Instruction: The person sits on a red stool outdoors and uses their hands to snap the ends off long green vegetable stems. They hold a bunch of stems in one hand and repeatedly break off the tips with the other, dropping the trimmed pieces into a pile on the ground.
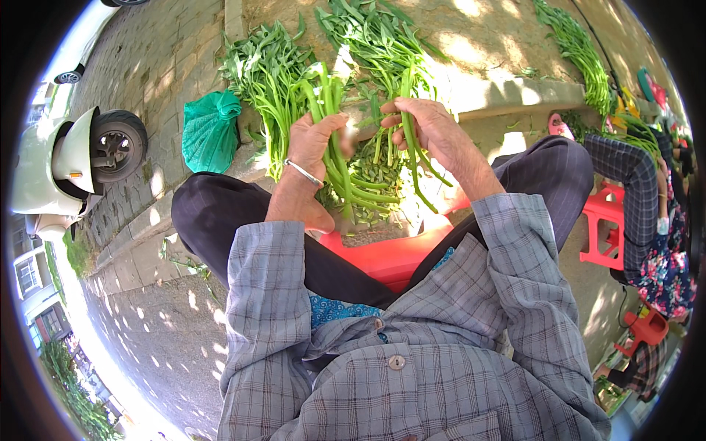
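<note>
My left hand, with a metal bangle at its wrist, is closed around a bunch of green leafy-vegetable stems. My right hand pinches a few long green stems between thumb and fingers. Beyond the left hand lies a heap of leafy greens. A second heap spreads over the paving beyond the right hand. Trimmed leaves and stem pieces cover the ground below and between both hands.
A green tied bag stands at left, near a scooter wheel. More greens lie along the kerb at upper right. A red plastic stool and seated people are at right. Red plastic shows between my legs.
</note>
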Demonstrator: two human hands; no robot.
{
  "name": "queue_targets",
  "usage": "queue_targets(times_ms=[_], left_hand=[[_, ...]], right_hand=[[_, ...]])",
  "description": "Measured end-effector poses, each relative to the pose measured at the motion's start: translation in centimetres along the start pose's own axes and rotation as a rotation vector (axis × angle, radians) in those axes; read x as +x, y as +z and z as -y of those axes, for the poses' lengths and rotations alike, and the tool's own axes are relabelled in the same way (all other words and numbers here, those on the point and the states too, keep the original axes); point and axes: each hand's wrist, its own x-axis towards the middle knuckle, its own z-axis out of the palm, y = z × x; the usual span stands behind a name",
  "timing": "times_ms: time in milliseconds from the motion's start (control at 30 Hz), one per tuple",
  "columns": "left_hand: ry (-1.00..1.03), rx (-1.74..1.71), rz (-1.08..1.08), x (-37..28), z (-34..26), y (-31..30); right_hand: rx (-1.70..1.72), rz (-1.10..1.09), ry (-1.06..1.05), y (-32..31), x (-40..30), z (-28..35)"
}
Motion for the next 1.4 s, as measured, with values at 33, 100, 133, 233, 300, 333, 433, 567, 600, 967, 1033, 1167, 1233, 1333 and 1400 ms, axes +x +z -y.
queue_targets(times_ms=[33, 100, 133, 233, 300, 333, 433, 567, 600, 967, 1033, 1167, 1233, 1333, 1400], left_hand=[[-0.024, -0.010, 0.022, -0.1, 0.2, 0.2], [-0.031, 0.031, 0.041, -0.4, 0.9, 1.0], [-0.031, 0.048, 0.070, -0.6, 1.2, 1.3], [-0.014, 0.101, 0.091, -0.9, 1.9, 2.6], [0.008, 0.115, 0.103, -1.5, 1.8, 3.5], [0.007, 0.134, 0.086, -1.5, 1.8, 3.7], [0.002, 0.173, 0.027, -1.6, 1.7, 4.0], [-0.003, 0.193, 0.083, -1.3, 1.9, 3.5], [0.013, 0.213, 0.103, -1.3, 1.9, 3.5], [-0.127, -0.087, 0.174, 0.0, 0.7, 1.7], [-0.125, -0.153, 0.220, 0.5, 0.4, 0.6], [-0.101, -0.234, 0.287, 0.7, -0.6, -0.5], [-0.071, -0.256, 0.299, 0.5, -1.2, -0.9], [-0.065, -0.341, 0.310, 0.6, -1.5, -1.0], [-0.066, -0.364, 0.338, 0.7, -1.6, -1.1]], right_hand=[[-0.020, -0.006, -0.006, 0.2, -0.1, -0.1], [-0.084, -0.021, -0.049, 0.7, -0.3, -0.2], [-0.128, -0.029, -0.084, 1.0, -0.6, -0.1], [-0.245, -0.015, -0.110, 0.5, -0.2, -0.4], [-0.283, 0.013, -0.103, 0.3, 0.0, -0.7], [-0.284, 0.030, -0.100, 0.3, 0.1, -0.9], [-0.269, 0.025, -0.136, 1.1, -0.4, -0.7], [-0.303, 0.005, -0.187, 1.3, -0.7, -0.2], [-0.314, 0.014, -0.187, 1.2, -0.6, -0.1], [-0.255, 0.050, -0.070, 0.9, -1.0, 1.6], [-0.323, 0.024, -0.072, 0.6, -1.3, 1.7], [-0.365, -0.021, -0.075, -0.3, -1.3, 1.6], [-0.328, -0.012, -0.070, -0.1, -1.4, 1.9], [-0.235, 0.035, -0.075, -0.1, -1.7, 2.4], [-0.187, 0.092, -0.092, -0.5, -1.7, 2.5]])
